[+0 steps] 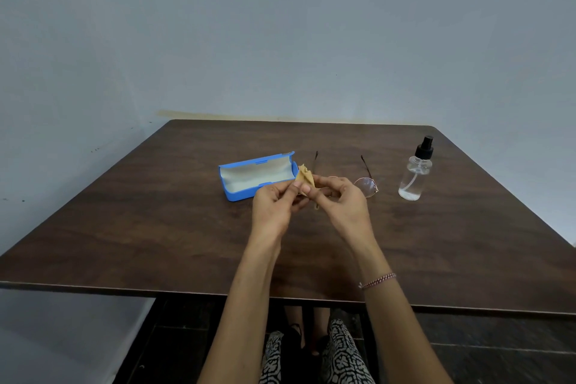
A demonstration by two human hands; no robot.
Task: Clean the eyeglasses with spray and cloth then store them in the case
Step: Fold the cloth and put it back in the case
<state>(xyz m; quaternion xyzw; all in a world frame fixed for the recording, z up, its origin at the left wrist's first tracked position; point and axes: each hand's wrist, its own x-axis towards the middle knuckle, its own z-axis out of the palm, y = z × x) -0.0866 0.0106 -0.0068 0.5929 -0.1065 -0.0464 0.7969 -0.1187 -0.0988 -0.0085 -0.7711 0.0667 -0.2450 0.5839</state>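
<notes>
I see one pale grey-blue wall (280,25) behind everything. In front of it is one dark wood-grain table (156,227), which takes up most of my view. Two bare forearms reach in from the near edge and meet over the middle of the table.

I count two hands, both busy with the same thing. The left hand (274,202) and the right hand (343,202) are close together, with fingers and thumbs curled in, and each pinches the one tan cloth (304,177). The cloth is crumpled, and a point of it sticks up toward the far side between the fingertips.

One blue case (258,176) lies open just left of the hands, with its lid tipped back and its pale lining showing. Its near right corner is hidden behind the left fingers.

One clear spray bottle (416,171) with a black pump top stands upright to the right, with a little liquid at the bottom.

One pair of eyeglasses (367,185) lies on the table between the case and the bottle, apart from the bottle. Its two temple arms are open and point to the far side. One round lens shows just right of the right hand, and the other is hidden behind the hands and cloth.

One thin beaded bracelet (377,280) circles the right wrist.
</notes>
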